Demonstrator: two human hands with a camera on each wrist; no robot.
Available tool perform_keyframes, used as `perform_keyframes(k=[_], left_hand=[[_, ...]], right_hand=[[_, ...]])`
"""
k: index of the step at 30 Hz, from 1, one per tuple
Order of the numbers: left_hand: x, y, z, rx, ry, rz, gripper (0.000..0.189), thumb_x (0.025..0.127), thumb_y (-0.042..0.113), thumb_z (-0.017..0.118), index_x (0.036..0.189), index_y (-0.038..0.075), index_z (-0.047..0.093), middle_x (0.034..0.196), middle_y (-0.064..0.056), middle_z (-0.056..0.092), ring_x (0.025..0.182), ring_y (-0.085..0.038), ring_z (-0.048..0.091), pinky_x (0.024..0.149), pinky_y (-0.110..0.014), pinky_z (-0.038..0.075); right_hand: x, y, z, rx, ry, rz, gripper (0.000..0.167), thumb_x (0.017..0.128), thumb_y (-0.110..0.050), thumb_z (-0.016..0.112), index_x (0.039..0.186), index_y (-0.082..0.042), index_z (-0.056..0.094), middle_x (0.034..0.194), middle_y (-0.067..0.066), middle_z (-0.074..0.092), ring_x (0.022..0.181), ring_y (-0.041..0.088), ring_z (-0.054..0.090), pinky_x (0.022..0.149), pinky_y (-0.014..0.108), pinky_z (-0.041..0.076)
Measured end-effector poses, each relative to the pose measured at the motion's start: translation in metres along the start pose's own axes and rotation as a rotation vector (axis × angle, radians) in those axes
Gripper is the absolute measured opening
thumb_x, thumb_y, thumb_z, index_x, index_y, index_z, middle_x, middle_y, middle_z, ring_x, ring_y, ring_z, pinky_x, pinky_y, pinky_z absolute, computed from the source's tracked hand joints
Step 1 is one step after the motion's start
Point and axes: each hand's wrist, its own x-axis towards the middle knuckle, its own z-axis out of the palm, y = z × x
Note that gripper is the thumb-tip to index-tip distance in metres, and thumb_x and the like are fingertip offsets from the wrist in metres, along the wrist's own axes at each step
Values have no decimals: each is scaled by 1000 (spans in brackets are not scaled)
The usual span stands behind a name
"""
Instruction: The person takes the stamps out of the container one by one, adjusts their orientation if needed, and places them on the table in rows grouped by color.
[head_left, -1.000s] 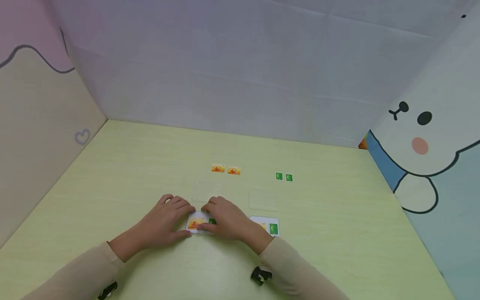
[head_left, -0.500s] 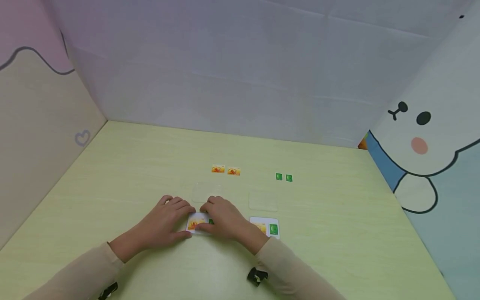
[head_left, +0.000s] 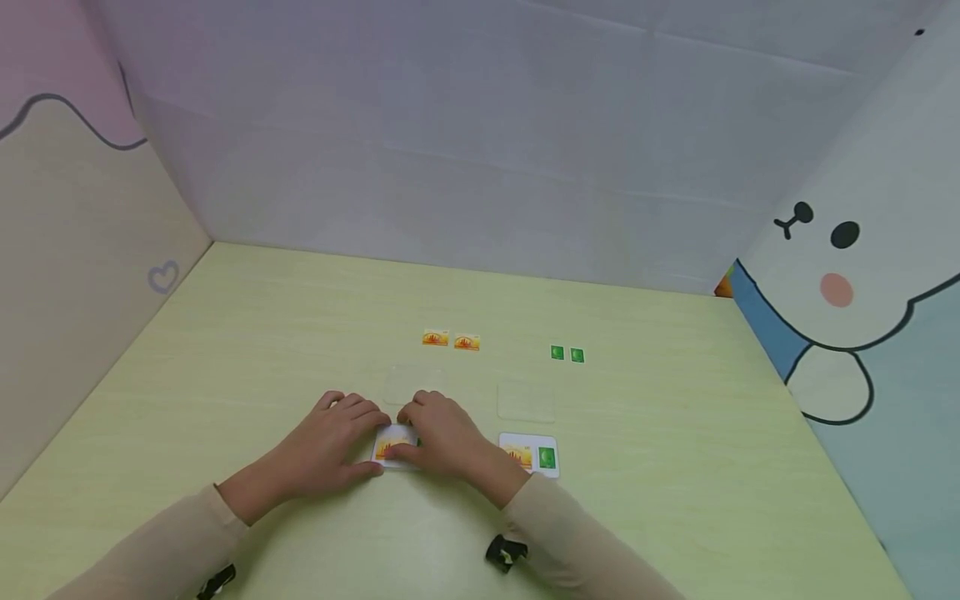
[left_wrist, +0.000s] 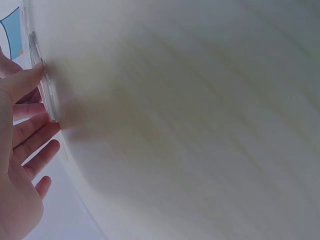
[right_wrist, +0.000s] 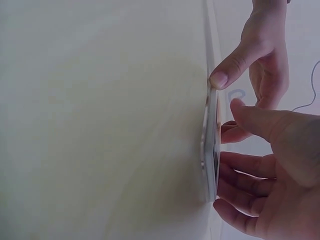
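A white card with rounded corners [head_left: 392, 440], bearing an orange picture and a sliver of green, lies on the table. My left hand [head_left: 326, 446] holds its left end, thumb at the near edge and fingers at the far edge. Over the card's right part is my right hand [head_left: 450, 442], hiding most of the green picture. Seen edge-on in the right wrist view, the card [right_wrist: 212, 150] looks layered, with a clear rim. There the right fingertips [right_wrist: 225, 161] touch its face, and the right thumb [right_wrist: 240, 109] is held apart from it.
A second white card [head_left: 534, 458] lies just right of the right hand. Behind the cards are two clear rectangular plates [head_left: 525, 402]. Farther back sit two orange picture pieces [head_left: 435, 337] and two green ones [head_left: 557, 353]. A pale wall [head_left: 465, 150] bounds the table's far side.
The right hand has slid slightly left over the card, covering more of its green picture and uncovering more of the second card. The left hand stays in place.
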Motion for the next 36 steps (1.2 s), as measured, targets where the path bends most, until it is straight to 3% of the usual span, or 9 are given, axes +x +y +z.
perform_keyframes(k=[28,36], left_hand=[[1,0,-2,8,-2,16,47,74,40,79,111,15,64,108,4,66,105,-16,56,93,-45,38],[1,0,0,16,26,34,47,73,40,80,109,16,64,106,5,66,103,-15,56,92,-44,38]], right_hand=[[3,-6,3,-33,6,46,42,81,-47,73,105,-13,69,100,-3,63,91,11,55,79,20,46],[2,-5,3,-36,7,46,39,81,-44,74,104,-14,68,100,-3,63,91,11,54,80,20,46]])
